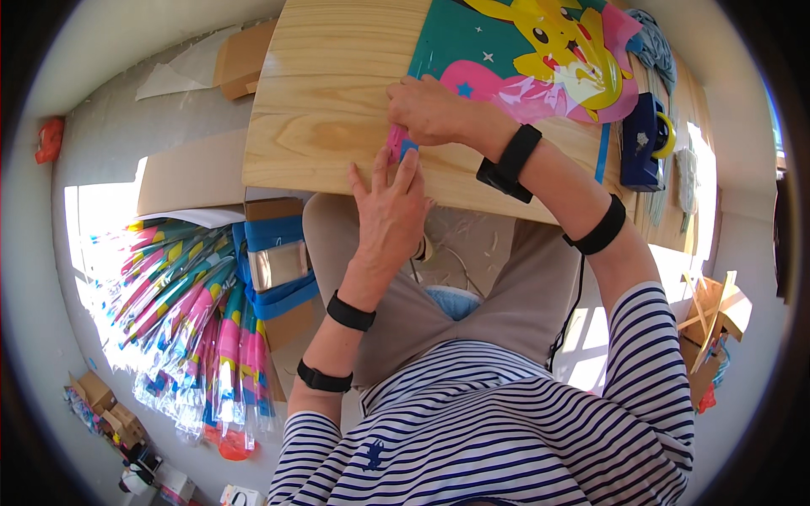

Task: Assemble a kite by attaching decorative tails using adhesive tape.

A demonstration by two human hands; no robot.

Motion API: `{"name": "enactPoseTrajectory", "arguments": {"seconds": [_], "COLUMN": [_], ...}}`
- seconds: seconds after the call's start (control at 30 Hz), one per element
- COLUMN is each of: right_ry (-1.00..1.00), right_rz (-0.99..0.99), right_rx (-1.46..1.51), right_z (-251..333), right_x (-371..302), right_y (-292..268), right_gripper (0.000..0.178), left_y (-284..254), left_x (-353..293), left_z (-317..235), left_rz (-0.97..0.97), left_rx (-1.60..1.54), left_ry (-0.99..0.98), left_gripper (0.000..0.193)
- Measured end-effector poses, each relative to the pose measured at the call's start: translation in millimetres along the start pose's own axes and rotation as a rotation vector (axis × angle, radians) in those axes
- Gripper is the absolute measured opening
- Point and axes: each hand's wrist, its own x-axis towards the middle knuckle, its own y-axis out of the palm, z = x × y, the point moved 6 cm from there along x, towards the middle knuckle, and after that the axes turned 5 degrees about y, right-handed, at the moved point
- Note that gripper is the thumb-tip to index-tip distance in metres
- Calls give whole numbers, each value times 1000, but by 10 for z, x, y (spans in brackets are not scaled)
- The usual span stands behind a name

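Note:
At the table's near edge, my right hand (429, 110) is closed, with curled fingers, on a narrow pink and blue piece of printed plastic film (396, 143). My left hand (387, 210) lies just below, its fingers stretched and apart, the tips touching the lower part of that piece. Whether the piece joins the larger sheet is hidden by my right hand. Beyond my right hand a glossy printed plastic sheet (456, 42), green and pink with a yellow cartoon figure, covers the table's far right part.
The wooden table (325, 93) has a blue tape strip (603, 152) on it. A blue tape dispenser (639, 152) with a yellow roll stands at right, near thin rods. Many folded colourful plastic pieces (190, 295) fan out at lower left, beside cardboard (190, 173).

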Motion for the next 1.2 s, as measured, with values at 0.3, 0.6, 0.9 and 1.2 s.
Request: {"name": "enactPoseTrajectory", "arguments": {"seconds": [0.3, 0.6, 0.9, 1.2], "right_ry": [122, 262, 388, 586], "right_rz": [0, -403, -268, -308], "right_rx": [-45, 247, 427, 570], "right_z": [-81, -373, -212, -333], "right_x": [14, -84, -313, -328], "right_y": [-96, -381, 128, 137], "right_gripper": [14, 14, 25, 25], "left_y": [-14, -16, -18, -17], "left_x": [14, 21, 22, 5], "left_z": [-6, -9, -16, 11], "left_rz": [-3, 5, -2, -3], "left_rx": [-11, -10, -7, -9], "left_ry": [-3, -10, -7, -13], "left_gripper": [59, 60, 60, 58]}}
